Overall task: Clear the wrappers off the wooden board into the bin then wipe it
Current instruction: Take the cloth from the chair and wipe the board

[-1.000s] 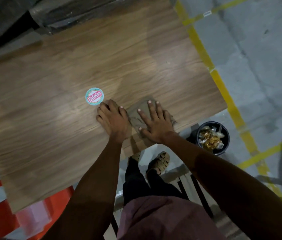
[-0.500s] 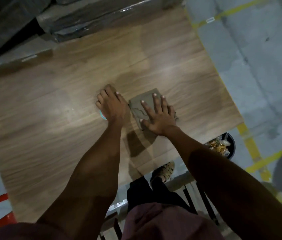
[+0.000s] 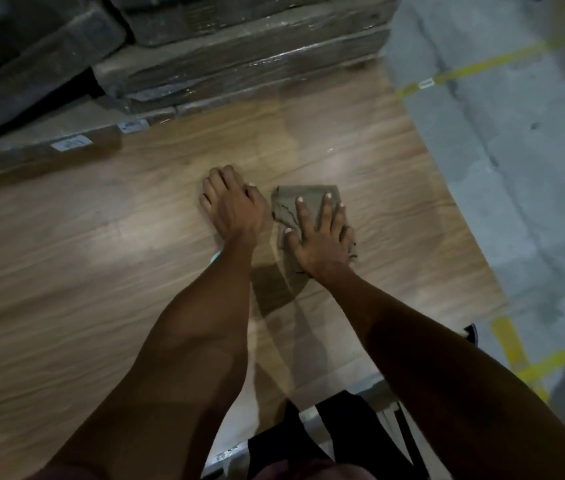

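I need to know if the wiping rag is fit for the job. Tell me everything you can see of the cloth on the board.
The cloth is a dull grey-green fabric, folded into a rough rectangle with creased, slightly ragged edges. It lies flat on the wooden board, right of its middle. The right hand presses on it with straight, spread fingers, covering its near part. The left hand rests beside it on the board.

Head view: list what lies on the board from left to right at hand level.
Bare board → left hand, flat on the wood → cloth, with the right hand pressing on it → bare board again, then the concrete floor.
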The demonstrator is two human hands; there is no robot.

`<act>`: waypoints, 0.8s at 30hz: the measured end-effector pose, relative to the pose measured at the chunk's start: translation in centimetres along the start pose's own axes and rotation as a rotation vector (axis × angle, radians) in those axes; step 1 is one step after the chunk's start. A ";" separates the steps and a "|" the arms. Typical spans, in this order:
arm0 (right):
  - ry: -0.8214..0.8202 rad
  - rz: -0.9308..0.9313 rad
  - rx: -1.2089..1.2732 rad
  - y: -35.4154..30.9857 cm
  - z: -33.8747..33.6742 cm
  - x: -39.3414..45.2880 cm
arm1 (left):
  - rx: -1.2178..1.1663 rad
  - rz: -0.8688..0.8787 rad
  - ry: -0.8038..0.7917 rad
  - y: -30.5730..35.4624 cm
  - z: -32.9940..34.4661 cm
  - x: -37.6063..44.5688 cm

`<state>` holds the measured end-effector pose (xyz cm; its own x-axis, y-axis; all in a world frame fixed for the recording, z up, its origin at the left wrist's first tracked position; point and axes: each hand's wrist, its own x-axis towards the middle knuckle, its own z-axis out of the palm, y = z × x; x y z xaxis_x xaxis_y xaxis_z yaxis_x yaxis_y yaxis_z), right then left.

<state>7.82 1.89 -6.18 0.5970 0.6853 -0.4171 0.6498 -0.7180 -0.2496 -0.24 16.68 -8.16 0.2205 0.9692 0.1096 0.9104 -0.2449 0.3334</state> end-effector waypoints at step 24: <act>0.149 -0.014 0.014 -4.7 -3.6 12.6 | 0.108 -0.256 0.008 4.1 1.6 3.1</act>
<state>14.00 14.34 -7.18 0.6521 0.7049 -0.2790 0.6525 -0.7092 -0.2669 4.76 18.75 -7.99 -0.0240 0.9988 0.0425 0.9683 0.0127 0.2495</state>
